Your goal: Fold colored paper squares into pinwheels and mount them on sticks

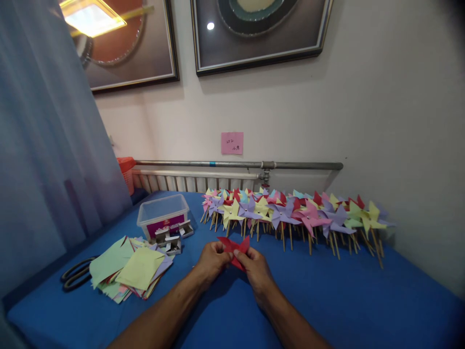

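While your left hand and right hand both pinch the red paper pinwheel head just above the blue counter, you look to be mid-fold, gathering its corners toward the centre. Next you'd need a steady pinch to keep them stacked. Left lie cut paper squares, scissors and a plastic box; beyond, finished pinwheels on sticks.

matt red paper, blue cloth table

Both my hands, left hand and right hand, pinch a red paper pinwheel above the blue surface, near finished pinwheels.
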{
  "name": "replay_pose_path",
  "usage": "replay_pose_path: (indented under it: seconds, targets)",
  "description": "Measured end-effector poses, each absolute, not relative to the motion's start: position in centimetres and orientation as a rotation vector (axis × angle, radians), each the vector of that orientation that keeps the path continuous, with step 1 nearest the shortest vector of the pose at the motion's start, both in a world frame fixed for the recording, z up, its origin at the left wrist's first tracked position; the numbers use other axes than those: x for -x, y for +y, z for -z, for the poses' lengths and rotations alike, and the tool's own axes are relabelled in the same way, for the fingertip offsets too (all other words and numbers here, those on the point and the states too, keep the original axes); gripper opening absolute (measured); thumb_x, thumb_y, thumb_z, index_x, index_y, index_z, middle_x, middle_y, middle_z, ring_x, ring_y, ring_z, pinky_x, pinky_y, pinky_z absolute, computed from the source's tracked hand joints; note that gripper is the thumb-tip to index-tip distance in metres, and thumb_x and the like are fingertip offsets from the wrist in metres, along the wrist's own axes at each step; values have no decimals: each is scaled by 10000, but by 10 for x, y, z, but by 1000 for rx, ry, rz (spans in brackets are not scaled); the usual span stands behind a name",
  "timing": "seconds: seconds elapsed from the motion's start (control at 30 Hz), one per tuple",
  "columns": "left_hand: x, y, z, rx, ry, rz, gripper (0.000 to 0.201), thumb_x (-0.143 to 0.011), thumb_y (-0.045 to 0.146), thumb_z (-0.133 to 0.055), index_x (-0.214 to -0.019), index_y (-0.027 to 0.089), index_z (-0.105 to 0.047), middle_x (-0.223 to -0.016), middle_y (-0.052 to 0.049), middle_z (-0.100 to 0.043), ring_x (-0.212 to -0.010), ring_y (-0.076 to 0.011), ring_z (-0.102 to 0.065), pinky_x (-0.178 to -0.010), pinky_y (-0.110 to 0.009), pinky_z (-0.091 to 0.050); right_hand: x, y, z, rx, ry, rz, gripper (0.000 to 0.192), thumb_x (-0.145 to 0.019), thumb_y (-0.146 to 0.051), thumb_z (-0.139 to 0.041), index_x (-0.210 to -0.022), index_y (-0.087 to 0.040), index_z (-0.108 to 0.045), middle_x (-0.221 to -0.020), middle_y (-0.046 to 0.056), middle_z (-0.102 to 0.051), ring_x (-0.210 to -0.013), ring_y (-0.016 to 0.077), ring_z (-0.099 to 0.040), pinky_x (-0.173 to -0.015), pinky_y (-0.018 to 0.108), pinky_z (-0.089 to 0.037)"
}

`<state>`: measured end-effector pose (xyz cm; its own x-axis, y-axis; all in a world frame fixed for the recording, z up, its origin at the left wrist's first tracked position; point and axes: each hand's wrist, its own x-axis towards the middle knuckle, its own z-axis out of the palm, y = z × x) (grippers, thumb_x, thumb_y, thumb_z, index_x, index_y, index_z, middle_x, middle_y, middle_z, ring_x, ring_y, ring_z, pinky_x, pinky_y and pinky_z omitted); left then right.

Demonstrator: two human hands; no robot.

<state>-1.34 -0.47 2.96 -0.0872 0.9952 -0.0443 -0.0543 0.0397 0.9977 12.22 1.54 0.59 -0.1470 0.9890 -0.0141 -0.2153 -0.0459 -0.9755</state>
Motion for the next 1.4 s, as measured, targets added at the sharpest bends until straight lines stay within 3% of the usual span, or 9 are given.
replay_pose_path:
  seconds: [0.63, 0.87, 1.0, 1.23, 1.4]
  targets:
    - [15, -2, -26, -1066, 1212, -1257, 250, -552, 337, -746, -611, 175, -564, -448, 37, -541, -394, -69, -385, -451, -220, -233, -125, 19, -4, 1017, -1153, -1461, 321, -613, -437, -812, -770, -166, -740, -652, 23, -718, -583, 175, -607, -562, 270, -438]
    - [36, 2, -35, -922, 1113, -1429, 291, -668, 413, -734, -686, 137, -641, -602, -16, -630, -505, -101, -517, -543, -234, -380, -126, 23, -2, 887, -959, -1604, 361, -606, -440, -861, -778, -148, -736, -711, 47, -756, -603, 169, -642, -634, 290, -507]
    - [41, 2, -39, -1015, 1169, -1358, 312, -670, 443, -717, -683, 141, -637, -590, -17, -620, -503, -113, -517, -545, -246, -383, -128, 24, -5, 917, -876, -1601, 364, -563, -410, -895, -746, -152, -715, -685, 32, -739, -597, 159, -637, -624, 284, -513]
    - [24, -3, -27, -1421, 1418, -1177, 199, -700, 319, -678, -646, 178, -547, -533, 69, -460, -500, -78, -373, -512, -224, -269, -130, 23, -12, 964, -746, -1557, 336, -513, -359, -909, -639, -177, -656, -565, -20, -650, -528, 124, -568, -585, 273, -500]
    - [21, -4, -25, -1547, 1563, -1175, 78, -767, 215, -572, -703, 172, -579, -577, 61, -485, -540, -91, -408, -525, -226, -284, -128, 25, -10, 991, -714, -1523, 352, -511, -376, -904, -624, -183, -631, -546, -23, -630, -514, 123, -555, -559, 272, -497]
